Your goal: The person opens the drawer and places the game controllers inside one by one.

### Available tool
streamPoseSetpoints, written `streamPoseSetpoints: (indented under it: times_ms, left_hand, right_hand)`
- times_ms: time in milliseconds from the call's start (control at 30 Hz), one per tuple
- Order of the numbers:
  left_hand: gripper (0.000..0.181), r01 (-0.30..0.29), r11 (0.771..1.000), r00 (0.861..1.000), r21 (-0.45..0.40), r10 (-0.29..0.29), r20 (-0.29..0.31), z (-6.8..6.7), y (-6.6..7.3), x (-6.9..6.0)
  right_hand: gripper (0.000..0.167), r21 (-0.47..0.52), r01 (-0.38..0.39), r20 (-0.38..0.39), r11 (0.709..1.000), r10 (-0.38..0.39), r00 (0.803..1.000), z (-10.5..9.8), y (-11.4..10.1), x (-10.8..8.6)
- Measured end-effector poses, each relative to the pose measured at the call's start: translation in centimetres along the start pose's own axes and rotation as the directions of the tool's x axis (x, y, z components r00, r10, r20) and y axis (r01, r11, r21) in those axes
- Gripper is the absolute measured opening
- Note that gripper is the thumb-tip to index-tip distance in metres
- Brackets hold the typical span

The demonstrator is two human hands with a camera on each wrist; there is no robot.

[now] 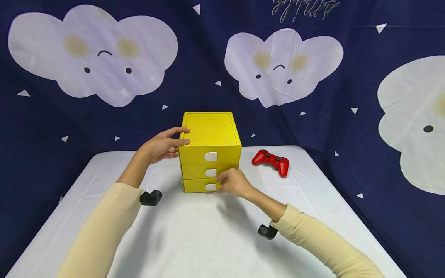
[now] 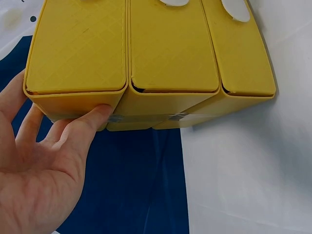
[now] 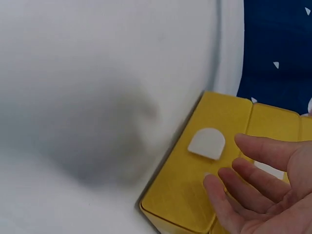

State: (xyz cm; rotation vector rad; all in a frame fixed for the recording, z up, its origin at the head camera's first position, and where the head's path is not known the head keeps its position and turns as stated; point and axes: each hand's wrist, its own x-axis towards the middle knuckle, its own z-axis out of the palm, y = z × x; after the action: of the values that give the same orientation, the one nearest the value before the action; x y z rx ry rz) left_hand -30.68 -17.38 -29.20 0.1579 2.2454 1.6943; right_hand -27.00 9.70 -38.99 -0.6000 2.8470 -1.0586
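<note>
A small yellow three-drawer cabinet [image 1: 210,129] with a rounded white handle on each drawer stands on the white-covered table. The left hand [image 1: 161,146] rests against the cabinet's upper left edge. In the left wrist view, the thumb [image 2: 95,117] of that hand lies on the side wall near the top drawer. In front of the lower drawers is the right hand [image 1: 234,182], its fingers loosely bent. The right wrist view shows its fingertips close to the bottom drawer's white handle [image 3: 208,143], with nothing held. All the drawers look shut.
A red game controller [image 1: 271,162] lies on the table [image 1: 194,239] to the right of the cabinet. Dark blue cloth [image 1: 201,77] with white clouds hangs behind and beside the table. A black device [image 1: 150,198] is at the left wrist, another [image 1: 267,231] at the right.
</note>
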Motion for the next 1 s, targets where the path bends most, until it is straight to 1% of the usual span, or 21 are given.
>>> streamPoseSetpoints:
  times_ms: [167,300,400,567,633,867,1000]
  left_hand:
    - [0.06,0.003,1.0,1.0,0.004,-0.003,-0.007,0.0,0.0,0.0]
    - [0.061,0.004,1.0,1.0,0.01,-0.004,-0.005,0.1,0.0,0.1]
    - [0.061,0.003,1.0,1.0,0.016,-0.003,-0.008,0.2,0.1,0.1]
    - [0.061,0.002,1.0,1.0,0.024,-0.002,-0.016,0.1,0.1,0.1]
    - [0.06,0.003,1.0,1.0,0.024,-0.003,-0.015,0.1,0.1,0.1]
    - [0.06,0.01,1.0,1.0,0.018,-0.01,-0.017,0.1,0.1,0.1]
    - [0.061,0.012,1.0,1.0,0.013,-0.012,-0.013,0.1,0.0,0.1]
  right_hand:
    - [0.033,-0.028,0.024,-0.006,0.999,-0.024,1.0,1.2,0.0,0.5]
    - [0.034,-0.026,0.005,0.013,1.0,-0.005,1.0,1.9,0.3,0.6]
    - [0.03,-0.015,0.013,0.007,1.0,-0.013,1.0,2.2,0.5,0.7]
    - [0.021,-0.015,0.078,-0.027,0.997,-0.079,0.997,2.5,0.8,0.8]
    - [0.02,-0.018,0.086,-0.031,0.996,-0.087,0.996,2.5,0.9,0.8]
    - [0.012,-0.048,0.123,-0.039,0.991,-0.125,0.991,2.5,1.0,0.7]
    - [0.012,-0.079,0.156,-0.032,0.985,-0.159,0.987,2.6,1.0,0.5]
